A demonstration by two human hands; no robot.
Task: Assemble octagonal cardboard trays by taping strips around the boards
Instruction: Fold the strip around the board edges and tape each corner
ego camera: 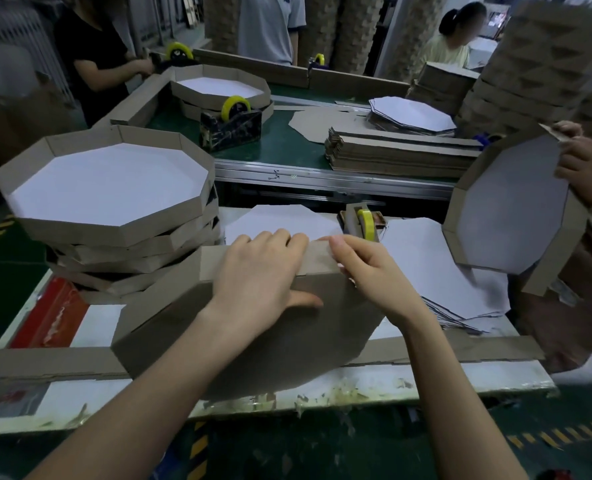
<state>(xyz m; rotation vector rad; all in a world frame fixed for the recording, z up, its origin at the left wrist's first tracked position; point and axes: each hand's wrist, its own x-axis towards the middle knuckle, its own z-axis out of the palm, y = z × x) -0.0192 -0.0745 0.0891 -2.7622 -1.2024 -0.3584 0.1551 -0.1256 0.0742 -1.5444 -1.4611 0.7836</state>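
A brown octagonal board (260, 344) lies underside up on the white table, tilted toward me, with a cardboard strip (317, 259) folded along its far edge. My left hand (263, 271) lies flat over the strip and board, thumb spread on the brown face. My right hand (363, 268) pinches the strip's top edge just right of the left hand. A tape dispenser (362, 223) with a yellow roll stands right behind my hands. Loose white octagonal boards (426, 265) lie to the right.
A stack of finished trays (114, 216) stands at left. Long strips (45, 362) lie along the table's near edge. Another person's hand (581, 164) holds an upright tray (509, 209) at right. Across the green conveyor (280, 140) are strip piles (398, 154), another dispenser (230, 128) and other workers.
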